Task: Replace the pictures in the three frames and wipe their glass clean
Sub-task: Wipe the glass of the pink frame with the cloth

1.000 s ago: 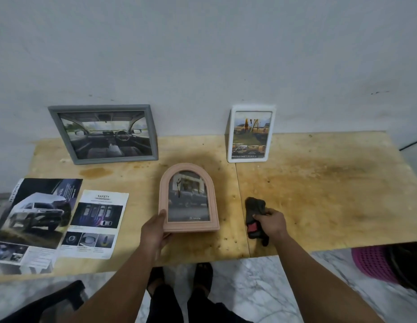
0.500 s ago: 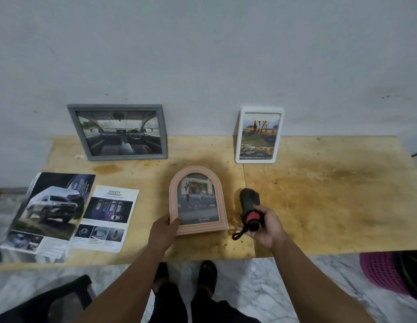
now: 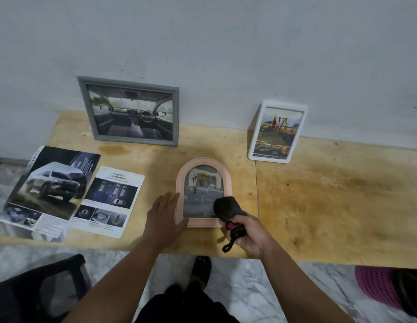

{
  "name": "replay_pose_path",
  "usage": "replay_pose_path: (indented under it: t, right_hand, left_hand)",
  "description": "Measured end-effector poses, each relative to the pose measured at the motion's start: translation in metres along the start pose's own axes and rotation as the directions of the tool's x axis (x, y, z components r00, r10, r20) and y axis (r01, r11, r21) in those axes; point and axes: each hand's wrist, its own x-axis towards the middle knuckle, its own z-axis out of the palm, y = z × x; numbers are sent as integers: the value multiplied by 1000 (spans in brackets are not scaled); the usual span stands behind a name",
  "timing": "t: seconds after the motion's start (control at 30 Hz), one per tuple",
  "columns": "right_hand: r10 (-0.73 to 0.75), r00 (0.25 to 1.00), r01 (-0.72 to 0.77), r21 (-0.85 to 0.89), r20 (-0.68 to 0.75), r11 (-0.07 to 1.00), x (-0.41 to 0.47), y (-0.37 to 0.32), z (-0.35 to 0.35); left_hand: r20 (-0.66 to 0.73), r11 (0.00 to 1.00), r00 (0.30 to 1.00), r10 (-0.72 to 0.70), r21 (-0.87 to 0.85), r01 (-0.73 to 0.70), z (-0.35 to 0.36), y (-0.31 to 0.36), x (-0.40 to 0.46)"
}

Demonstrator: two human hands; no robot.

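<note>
Left hand (image 3: 164, 215) flat against pink frame (image 3: 204, 166) edge; right hand (image 3: 250, 236) grips black cloth (image 3: 227, 207) on glass.

**Count of items on the table**

Three picture frames are counted: a grey frame (image 3: 130, 112) at 11 o'clock, a white frame (image 3: 277, 132) at 1 o'clock, both leaned on the wall, and a pink arched frame (image 3: 203, 192) laid flat at centre. Two printed sheets are seen at 9 o'clock: a car brochure (image 3: 47, 191) and a safety leaflet (image 3: 108, 200). One dark cloth (image 3: 227, 208) is noted. Two hands are in view: left hand (image 3: 164, 217), right hand (image 3: 251, 235). One pink basket (image 3: 377, 285) is logged at 4 o'clock.
</note>
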Motion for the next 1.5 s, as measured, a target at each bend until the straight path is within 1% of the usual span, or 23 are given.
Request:
replay_pose_path:
  t: [0.1, 0.17, 0.23, 0.3, 0.37, 0.5, 0.63, 0.67, 0.73, 0.8, 0.83, 0.87, 0.9, 0.93, 1.0, 1.1, 1.2, 1.27, 1.33, 1.37, 1.4, 1.47, 1.5]
  right_hand:
    - [-62, 998, 59, -92, -32, 994, 4, 9, 4]
    - [-156, 984, 135, -200, -92, 970, 9, 13, 9]
    - [-304, 941, 242, -334, -146, 911, 14, 13, 16]
    - [-444, 882, 318, -493, -159, 810, 21, 11, 25]
    - [-522, 844, 361, -586, -125, 725, 29, 10, 34]
    - [-595, 801, 398, -685, -65, 610, 55, 4, 39]
    - [-624, 778, 447, -761, 71, 471, 75, -2, 54]
    - [-637, 762, 462, -786, 115, 411, 78, -2, 60]
    - [-678, 704, 476, -848, 209, 234, 86, -5, 72]
    - [-691, 645, 433, -901, 327, -23, 95, -5, 83]
    - [-667, 641, 364, -916, 379, -170, 100, -2, 87]
    - [-626, 670, 273, -916, 400, -293, 105, 3, 90]
    - [-588, 709, 191, -909, 390, -371, 107, 9, 92]
    - [-571, 734, 136, -903, 367, -407, 108, 15, 92]
    - [-578, 740, 99, -907, 342, -410, 106, 24, 88]
    - [-573, 744, 111, -910, 343, -400, 97, 34, 78]
    - [-473, 814, 164, -915, 337, -369, 80, 40, 69]
    - [-366, 878, 200, -932, 307, -303, 71, 29, 66]
    - [-304, 918, 212, -962, 256, -171, 69, 7, 70]
    - [-346, 905, 220, -969, 247, -115, 72, -5, 74]
    - [-437, 866, 228, -970, 244, -90, 79, -17, 78]
    - [-622, 740, 231, -965, 256, -123, 97, -35, 87]
    - [-664, 697, 228, -962, 270, -152, 106, -39, 91]
  left_hand:
    - [11, 989, 995, 100, 112, -101, 10, -11, 16]
    - [0, 972, 985, 171, 165, -168, 19, -19, 24]
    - [-33, 952, 971, 235, 211, -223, 27, -28, 28]
    - [-59, 938, 957, 284, 225, -265, 31, -37, 27]
    - [-91, 926, 937, 338, 209, -314, 34, -43, 24]
    - [-156, 903, 897, 415, 189, -385, 42, -50, 27]
    - [-223, 903, 881, 417, 215, -373, 48, -51, 31]
    - [-236, 902, 877, 418, 226, -369, 49, -51, 32]
    - [-237, 897, 874, 425, 244, -370, 49, -52, 33]
    - [-233, 893, 873, 428, 257, -369, 50, -53, 33]
    - [-228, 892, 874, 428, 262, -368, 51, -53, 33]
    - [-224, 892, 876, 427, 264, -367, 51, -53, 33]
    - [-220, 892, 878, 425, 264, -366, 51, -53, 32]
    - [-218, 894, 880, 422, 260, -365, 51, -53, 32]
    - [-219, 897, 881, 419, 253, -364, 51, -54, 31]
    - [-230, 894, 874, 429, 250, -373, 52, -55, 31]
    - [-226, 891, 872, 434, 253, -378, 52, -56, 31]
    - [-225, 891, 873, 434, 253, -377, 51, -55, 31]
    - [-231, 892, 871, 433, 248, -377, 50, -54, 31]
    - [-237, 893, 870, 432, 246, -376, 50, -54, 31]
    - [-244, 894, 868, 432, 245, -375, 50, -54, 32]
    - [-256, 893, 864, 433, 249, -374, 50, -53, 32]
    - [-258, 892, 863, 435, 253, -374, 51, -53, 32]
